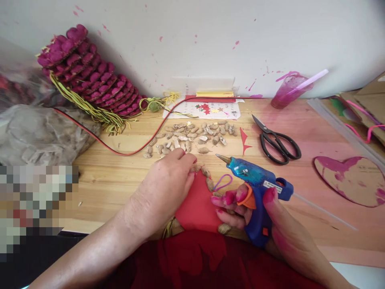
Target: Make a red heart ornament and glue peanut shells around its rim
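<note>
A red card (197, 204) lies at the table's front edge, with peanut shells (207, 172) along its upper border. My left hand (168, 176) is over its upper left, fingers bent together at the shells; whatever they pinch is hidden. My right hand (240, 208) is wrapped round a blue glue gun (252, 172) with an orange trigger, its nozzle pointing up and left above the table. A purple loop (223, 182) sits beside the card's upper right. Loose peanut shells (192, 136) are spread beyond both hands.
Black-handled scissors (278, 144) lie right of red scraps (244, 142). A heart-shaped board (349, 180) is at far right, a pink-stained cup (290, 92) behind. A red-black cord (129, 153) crosses the table. Stacked magenta pieces (93, 76) and a plastic bag (39, 132) stand at left.
</note>
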`<move>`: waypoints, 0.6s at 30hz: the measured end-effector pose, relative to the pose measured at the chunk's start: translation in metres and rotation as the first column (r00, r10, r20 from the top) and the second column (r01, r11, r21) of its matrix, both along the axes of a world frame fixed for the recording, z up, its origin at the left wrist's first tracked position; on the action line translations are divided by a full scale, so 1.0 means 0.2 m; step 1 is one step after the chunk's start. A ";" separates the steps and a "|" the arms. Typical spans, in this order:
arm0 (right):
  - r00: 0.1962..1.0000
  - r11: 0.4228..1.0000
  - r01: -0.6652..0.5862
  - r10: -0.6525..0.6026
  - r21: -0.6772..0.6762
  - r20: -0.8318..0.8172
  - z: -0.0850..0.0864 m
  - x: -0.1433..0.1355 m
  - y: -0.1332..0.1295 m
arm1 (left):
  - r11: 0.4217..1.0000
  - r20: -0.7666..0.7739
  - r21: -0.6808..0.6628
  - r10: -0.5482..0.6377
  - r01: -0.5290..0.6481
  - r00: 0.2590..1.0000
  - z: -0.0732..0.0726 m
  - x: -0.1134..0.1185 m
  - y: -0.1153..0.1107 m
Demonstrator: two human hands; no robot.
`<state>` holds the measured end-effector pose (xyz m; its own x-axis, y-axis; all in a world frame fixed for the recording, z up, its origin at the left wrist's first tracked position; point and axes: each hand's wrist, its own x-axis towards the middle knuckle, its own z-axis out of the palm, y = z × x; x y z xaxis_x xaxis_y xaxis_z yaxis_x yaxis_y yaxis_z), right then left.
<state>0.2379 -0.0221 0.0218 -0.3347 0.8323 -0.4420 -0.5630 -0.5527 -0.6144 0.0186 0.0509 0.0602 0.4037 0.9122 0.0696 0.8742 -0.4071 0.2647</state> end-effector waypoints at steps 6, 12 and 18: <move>0.999 0.999 0.047 -0.047 -0.026 0.008 -0.04 0.00 -0.02 | 0.999 0.178 0.020 0.024 -0.028 0.984 -0.03 -0.05 -0.01; 1.000 1.000 0.011 -0.011 0.006 0.002 -0.04 0.02 -0.02 | 0.999 0.114 0.019 0.038 -0.041 0.993 -0.03 -0.02 -0.01; 1.000 0.999 0.023 -0.023 -0.026 -0.006 -0.05 0.02 -0.03 | 0.998 0.039 0.019 0.053 -0.053 0.998 -0.03 0.00 -0.01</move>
